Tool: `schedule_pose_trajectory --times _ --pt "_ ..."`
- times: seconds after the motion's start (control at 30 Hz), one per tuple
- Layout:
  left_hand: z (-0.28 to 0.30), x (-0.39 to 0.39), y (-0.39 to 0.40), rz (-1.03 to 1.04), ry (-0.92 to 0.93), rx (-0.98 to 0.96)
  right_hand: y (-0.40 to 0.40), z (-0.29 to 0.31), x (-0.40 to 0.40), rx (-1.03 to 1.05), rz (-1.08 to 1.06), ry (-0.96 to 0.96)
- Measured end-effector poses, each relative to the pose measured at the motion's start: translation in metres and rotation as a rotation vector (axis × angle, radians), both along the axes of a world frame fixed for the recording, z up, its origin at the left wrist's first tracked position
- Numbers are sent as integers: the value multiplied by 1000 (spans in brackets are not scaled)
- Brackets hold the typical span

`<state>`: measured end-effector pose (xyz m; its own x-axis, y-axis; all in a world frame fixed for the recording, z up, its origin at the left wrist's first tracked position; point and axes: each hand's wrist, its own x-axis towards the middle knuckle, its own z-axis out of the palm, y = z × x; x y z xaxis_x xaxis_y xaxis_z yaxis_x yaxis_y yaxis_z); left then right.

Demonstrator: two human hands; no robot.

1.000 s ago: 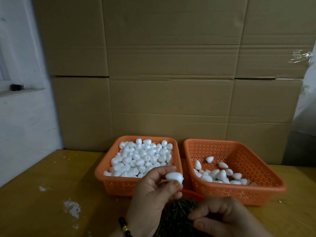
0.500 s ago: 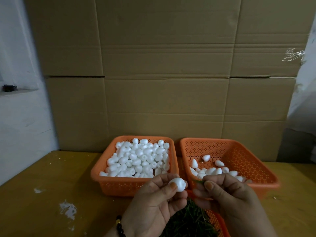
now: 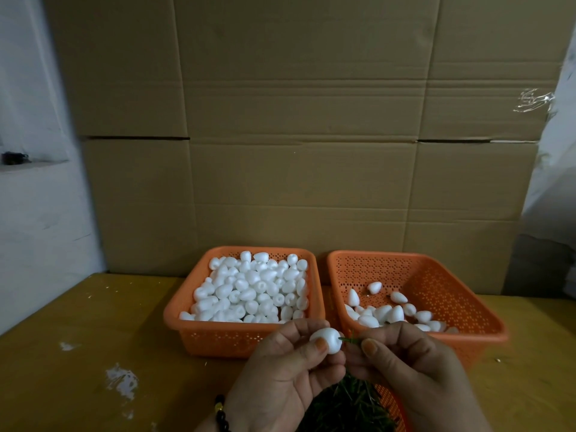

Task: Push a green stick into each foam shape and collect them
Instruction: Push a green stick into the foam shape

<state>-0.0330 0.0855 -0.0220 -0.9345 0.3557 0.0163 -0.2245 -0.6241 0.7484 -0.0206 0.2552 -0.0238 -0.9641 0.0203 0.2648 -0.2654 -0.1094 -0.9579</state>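
This is looking like a small workshop or packing room doing piecework by hand. Flattened cardboard (image 3: 299, 126) is standing as a backdrop against a bare white wall (image 3: 34, 213), and a paint-spattered yellow table (image 3: 93, 338) is carrying two orange baskets (image 3: 240, 338) (image 3: 436, 275) sorting bulk foam shapes (image 3: 252, 288).

2 big orange baskets (image 3: 314, 277) + part of a 3rd (image 3: 391, 406), 2 hands (image 3: 280, 378), 1 bead bracelet (image 3: 222, 413).
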Motion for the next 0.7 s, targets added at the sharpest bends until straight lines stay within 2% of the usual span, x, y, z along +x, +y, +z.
schedule_pose_trajectory --times 0.2,0.33,0.7 --pt "-3 1 0 3 33 -65 0 2 5 199 -51 113" --pt "-6 -1 1 3 51 -114 0 2 7 356 -68 116" --pt "-11 -2 2 31 82 -166 -1 5 10 453 -92 104"
